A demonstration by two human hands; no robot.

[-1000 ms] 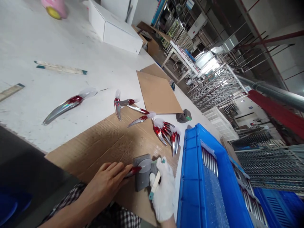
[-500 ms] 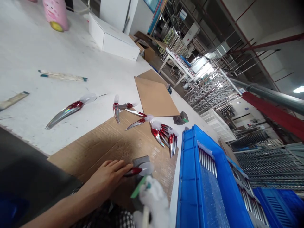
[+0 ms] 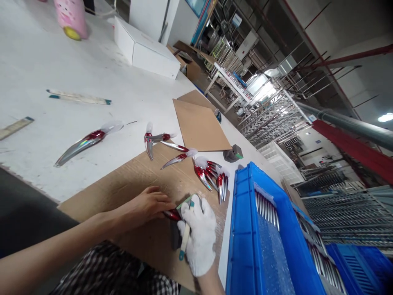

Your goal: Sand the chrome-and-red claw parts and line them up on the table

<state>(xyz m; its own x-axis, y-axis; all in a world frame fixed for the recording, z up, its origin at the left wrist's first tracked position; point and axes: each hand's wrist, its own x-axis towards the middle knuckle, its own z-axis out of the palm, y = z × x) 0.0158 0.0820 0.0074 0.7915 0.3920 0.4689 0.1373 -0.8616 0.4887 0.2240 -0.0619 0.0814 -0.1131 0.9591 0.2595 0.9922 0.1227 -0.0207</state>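
The left hand (image 3: 156,203), bare, at the lower centre of the frame, has its fingers drawn together and bent around a red glossy piece (image 3: 173,214), with only part of the red end showing beyond the fingertips. The right hand (image 3: 201,233), in a white glove just beside it, is half curled: a pale stick (image 3: 186,235) with teal ends lies between its thumb and fingers, and the hand covers the far end of the piece. What the glove hides of that end cannot be told. The visible red surface is dark and shiny. Under the hands, a grey block (image 3: 175,237) is partly seen, resting on a cardboard sheet (image 3: 123,190) spread over the white worktop (image 3: 129,86).

Above the hands, at the centre of the frame, lies a cluster of curved pieces (image 3: 204,176), red and silver with whitish translucent ends. A larger curved piece (image 3: 81,146) of the same colouring lies alone at the left, below a pair of sticks (image 3: 80,97). At the lower right stands a blue crate (image 3: 242,229) with a row of slim pieces (image 3: 266,209) inside. A white box (image 3: 147,49) sits at the upper left.
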